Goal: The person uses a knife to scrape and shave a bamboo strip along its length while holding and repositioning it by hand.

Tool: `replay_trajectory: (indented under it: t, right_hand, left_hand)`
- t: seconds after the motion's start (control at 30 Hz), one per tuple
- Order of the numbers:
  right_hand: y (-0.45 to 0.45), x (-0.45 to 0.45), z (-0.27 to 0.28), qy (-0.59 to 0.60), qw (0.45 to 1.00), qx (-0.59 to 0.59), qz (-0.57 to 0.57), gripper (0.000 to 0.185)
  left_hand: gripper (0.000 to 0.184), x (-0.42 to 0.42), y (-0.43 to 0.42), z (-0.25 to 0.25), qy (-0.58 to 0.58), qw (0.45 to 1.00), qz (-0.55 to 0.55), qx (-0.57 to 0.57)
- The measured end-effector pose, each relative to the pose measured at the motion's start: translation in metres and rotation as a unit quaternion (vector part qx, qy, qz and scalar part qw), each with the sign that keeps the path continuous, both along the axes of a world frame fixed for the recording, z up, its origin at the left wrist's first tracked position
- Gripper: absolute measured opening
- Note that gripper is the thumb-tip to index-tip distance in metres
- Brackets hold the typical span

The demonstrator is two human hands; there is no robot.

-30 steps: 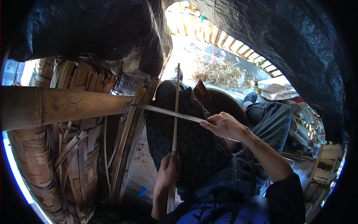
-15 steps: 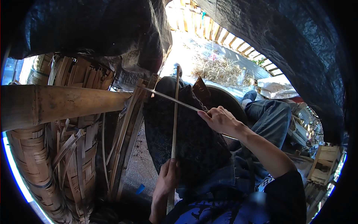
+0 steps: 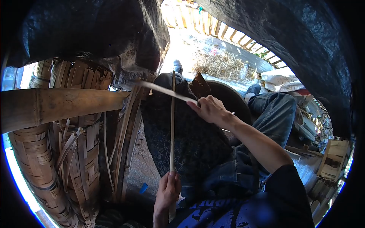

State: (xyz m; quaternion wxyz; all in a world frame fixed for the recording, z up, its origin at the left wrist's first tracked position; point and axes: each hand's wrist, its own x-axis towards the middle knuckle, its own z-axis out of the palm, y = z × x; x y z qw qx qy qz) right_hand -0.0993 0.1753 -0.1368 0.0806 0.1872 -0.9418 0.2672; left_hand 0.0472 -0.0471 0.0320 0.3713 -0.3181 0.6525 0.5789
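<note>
A long, narrow bamboo strip [image 3: 172,136] runs lengthwise over the dark cloth [image 3: 197,140] on my lap. My left hand [image 3: 167,189] is closed around its near part, thumb on top, and the near end passes below the hand. Closed on a long, thin-bladed knife [image 3: 161,89], my right hand [image 3: 211,110] is farther forward and to the right. The blade is smeared by motion and crosses the strip close to its far end. Most of the knife's handle is hidden in my fingers; whether the blade touches the strip I cannot tell.
A thick bamboo pole [image 3: 64,104] juts in from the left, above tall woven bamboo baskets [image 3: 36,167]. Split bamboo pieces [image 3: 125,140] lean beside my lap. Dark sheeting [image 3: 281,34] hangs overhead. Shavings [image 3: 220,65] lie ahead, and a wooden crate [image 3: 334,159] stands at right.
My right hand and the knife have moved left and slightly forward, and the blade is now blurred. My left hand still grips the strip, a little lower in view.
</note>
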Motion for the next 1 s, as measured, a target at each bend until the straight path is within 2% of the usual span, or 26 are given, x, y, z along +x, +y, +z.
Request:
replay_trajectory:
  t: [0.03,0.1,0.13,0.2,0.23,0.27,0.33,0.37,0.4,0.43,0.47,0.53,0.63,0.73,0.8,0.83,0.87,0.9,0.93,1.0]
  right_hand:
    - [-0.001,-0.008,-0.008,0.001,1.0,-0.001,-0.004,0.026]
    - [-0.002,-0.024,-0.03,-0.099,0.993,0.059,0.006,0.031]
    - [-0.002,-0.034,-0.028,-0.096,0.994,0.059,0.006,0.031]
    - [-0.002,-0.055,-0.023,-0.245,0.964,0.098,0.005,0.036]
    - [-0.002,-0.064,-0.007,-0.273,0.957,0.089,-0.034,0.048]
    - [0.001,-0.073,-0.004,-0.272,0.958,0.087,-0.035,0.048]
    - [0.007,-0.09,-0.001,-0.384,0.913,-0.012,-0.141,0.076]
    - [0.013,-0.085,0.0,-0.349,0.926,-0.056,-0.132,0.078]
    - [0.018,-0.08,0.007,-0.38,0.911,-0.06,-0.148,0.078]
    - [0.023,-0.073,0.011,-0.411,0.895,-0.062,-0.161,0.079]
    - [0.031,-0.062,0.009,-0.381,0.908,-0.066,-0.159,0.078]
    - [0.038,-0.04,0.016,-0.353,0.92,-0.067,-0.154,0.077]
    - [0.042,-0.005,0.057,-0.329,0.932,-0.07,-0.133,0.077]
    - [0.035,0.014,0.069,-0.32,0.936,-0.113,-0.095,0.075]
    - [0.026,0.018,0.072,-0.376,0.921,-0.071,-0.076,0.073]
    - [0.023,0.017,0.074,-0.403,0.911,-0.048,-0.07,0.073]
    - [0.023,0.017,0.072,-0.406,0.909,-0.052,-0.076,0.073]
    - [0.022,0.017,0.069,-0.399,0.913,-0.039,-0.078,0.074]
    - [0.021,0.016,0.067,-0.392,0.916,-0.025,-0.079,0.075]
    - [0.019,0.014,0.075,-0.419,0.904,-0.01,-0.078,0.075]
  left_hand:
    - [0.032,0.004,-0.004,0.004,-0.005,1.0,0.003,0.02]
    - [0.031,0.01,-0.006,0.007,-0.012,0.999,0.007,0.04]
    - [0.031,0.01,-0.005,0.008,-0.01,0.999,0.019,0.043]
    - [0.03,0.015,-0.006,0.01,-0.005,0.998,0.029,0.048]
    - [0.03,0.024,-0.01,0.012,-0.015,0.997,0.043,0.064]
    - [0.03,0.028,-0.013,0.013,-0.026,0.995,0.058,0.078]
    - [0.03,0.025,-0.013,0.011,-0.019,0.993,0.095,0.067]
    - [0.029,0.024,-0.014,0.008,-0.015,0.989,0.136,0.055]
    - [0.029,0.019,-0.015,0.0,-0.011,0.988,0.148,0.053]
    - [0.03,0.008,-0.017,-0.014,0.003,0.987,0.13,0.091]
    - [0.03,-0.004,-0.016,-0.025,0.017,0.985,0.11,0.129]
    - [0.03,-0.033,-0.007,-0.039,0.023,0.987,0.08,0.141]
    - [0.031,-0.077,0.011,-0.042,0.031,0.993,0.029,0.112]
    - [0.032,-0.1,0.022,-0.052,0.054,0.996,-0.032,0.07]
    - [0.032,-0.105,0.025,-0.056,0.094,0.989,-0.112,-0.021]
    - [0.032,-0.104,0.025,-0.061,0.092,0.988,-0.12,-0.021]
    - [0.03,-0.102,0.025,-0.067,0.181,0.953,-0.2,-0.139]
    - [0.027,-0.102,0.027,-0.067,0.265,0.89,-0.272,-0.251]
    - [0.027,-0.101,0.033,-0.064,0.262,0.89,-0.276,-0.25]
    - [0.023,-0.099,0.047,-0.055,0.235,0.797,-0.385,-0.402]
